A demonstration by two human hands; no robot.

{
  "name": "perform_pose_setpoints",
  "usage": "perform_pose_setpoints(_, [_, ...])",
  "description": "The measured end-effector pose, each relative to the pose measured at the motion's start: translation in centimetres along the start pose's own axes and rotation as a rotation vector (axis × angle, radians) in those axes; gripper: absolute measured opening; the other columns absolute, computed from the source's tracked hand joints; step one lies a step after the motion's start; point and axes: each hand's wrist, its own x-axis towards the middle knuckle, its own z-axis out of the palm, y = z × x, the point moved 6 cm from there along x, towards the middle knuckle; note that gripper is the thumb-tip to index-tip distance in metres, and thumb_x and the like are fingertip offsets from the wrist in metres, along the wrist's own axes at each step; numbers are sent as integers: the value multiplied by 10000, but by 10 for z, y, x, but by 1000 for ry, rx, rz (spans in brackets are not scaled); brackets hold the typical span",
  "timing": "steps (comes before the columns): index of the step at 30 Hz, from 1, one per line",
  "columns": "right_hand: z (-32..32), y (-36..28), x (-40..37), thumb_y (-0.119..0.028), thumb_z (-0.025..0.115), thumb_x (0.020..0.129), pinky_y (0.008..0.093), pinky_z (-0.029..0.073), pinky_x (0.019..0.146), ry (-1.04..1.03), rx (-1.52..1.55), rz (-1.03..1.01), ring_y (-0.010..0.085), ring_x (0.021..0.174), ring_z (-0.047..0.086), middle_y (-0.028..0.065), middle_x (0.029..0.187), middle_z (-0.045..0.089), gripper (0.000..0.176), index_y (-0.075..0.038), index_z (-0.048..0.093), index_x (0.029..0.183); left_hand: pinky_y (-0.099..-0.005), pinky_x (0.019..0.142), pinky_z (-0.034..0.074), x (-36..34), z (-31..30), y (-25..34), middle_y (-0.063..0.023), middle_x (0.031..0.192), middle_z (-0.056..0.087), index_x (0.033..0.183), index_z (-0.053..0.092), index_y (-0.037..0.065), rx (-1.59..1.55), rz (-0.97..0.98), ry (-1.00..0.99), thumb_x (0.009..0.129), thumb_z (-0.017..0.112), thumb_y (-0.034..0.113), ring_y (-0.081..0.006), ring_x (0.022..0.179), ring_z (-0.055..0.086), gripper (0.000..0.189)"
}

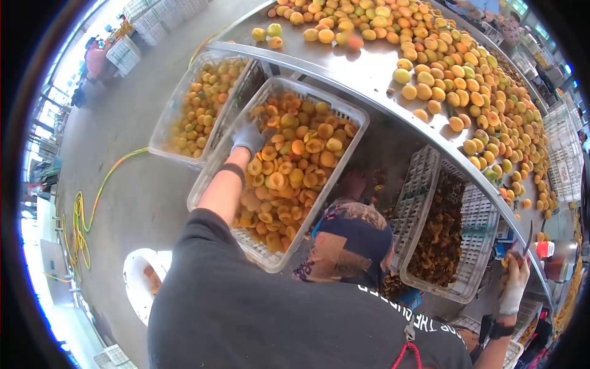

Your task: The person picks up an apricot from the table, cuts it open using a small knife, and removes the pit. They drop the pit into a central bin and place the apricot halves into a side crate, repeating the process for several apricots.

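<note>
My left hand (249, 136), in a grey glove, reaches over a white plastic crate (276, 263) filled with halved apricots (284, 178). Its fingers look spread against the fruit, nothing visibly gripped. Far to the right, my right hand (515, 281) wears a pale glove and is closed on a small knife (529, 237), blade pointing up. Something orange, perhaps a piece of apricot, shows by those fingers; I cannot make it out fully. Above both hands runs a metal table (375, 61) heaped with whole apricots (461, 80).
Another crate of apricots (206, 107) stands left of the first. Under the table edge, a white crate (476, 237) holds dark brown pieces. A yellow hose (101, 189) lies on the floor beside a white tub (138, 277). People (97, 60) sit further back.
</note>
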Motion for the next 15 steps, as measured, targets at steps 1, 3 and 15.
perform_pose_setpoints(1, [0, 2, -4, -185, 582, 941, 190, 337, 486, -1, -26, 38, 26, 567, 452, -17, 816, 608, 192, -36, 655, 1037, -455, 1150, 259, 10, 5, -3, -166, 1568, 266, 1501, 358, 186, 107, 58, 99, 886, 559, 584, -377, 1400, 309, 760])
perform_pose_setpoints(3, [-13, 43, 9, -180, 582, 938, 196, 378, 537, 8, -75, 42, 44, 624, 495, -4, 840, 617, 204, -25, 652, 1052, -471, 1105, 340, 20, 4, 2, -172, 1548, 306, 1502, 359, 209, 210, 108, 191, 871, 560, 608, -367, 1348, 412, 773])
perform_pose_setpoints(15, [67, 3, -8, -212, 565, 961, 185, 291, 495, -108, 62, 70, 12, 568, 399, -39, 797, 572, 224, -31, 659, 1054, -446, 1080, 363, -37, 30, 2, -220, 1381, 496, 1352, 539, 100, -164, 114, 89, 870, 621, 490, -394, 1293, 445, 626])
